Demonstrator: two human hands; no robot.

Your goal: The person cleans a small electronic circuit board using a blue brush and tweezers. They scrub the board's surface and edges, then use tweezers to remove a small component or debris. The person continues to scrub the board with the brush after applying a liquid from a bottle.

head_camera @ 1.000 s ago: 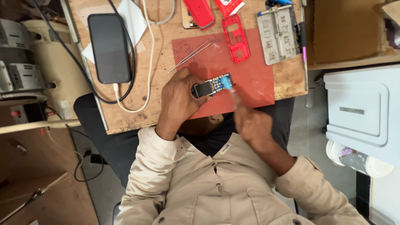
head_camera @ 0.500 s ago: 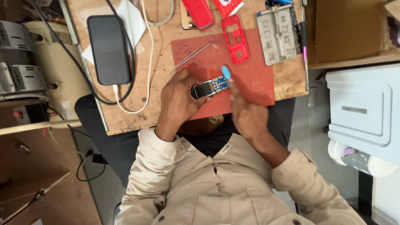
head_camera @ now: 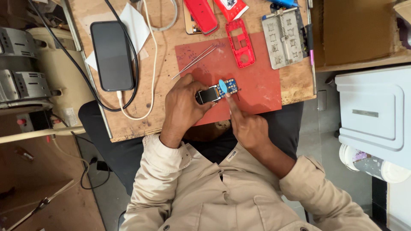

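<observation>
My left hand (head_camera: 183,107) grips a small opened keypad phone (head_camera: 216,91), its dark screen and blue circuit board facing up, just above the red work mat (head_camera: 257,81). My right hand (head_camera: 244,122) pinches a light blue pick (head_camera: 222,87) and presses its tip on the phone where the screen meets the board. A red phone frame (head_camera: 240,42) lies on the mat's far edge. Metal tweezers (head_camera: 195,61) rest at the mat's far left corner.
A black smartphone (head_camera: 112,55) with a white cable lies on the wooden table (head_camera: 128,124) at left. A red phone cover (head_camera: 201,15) and a grey metal board holder (head_camera: 286,37) sit at the back. White cabinet (head_camera: 372,111) stands right of the table.
My right hand moved left and toward the phone, bringing the blue pick from the phone's far end down onto its middle. My left hand kept hold of the phone.
</observation>
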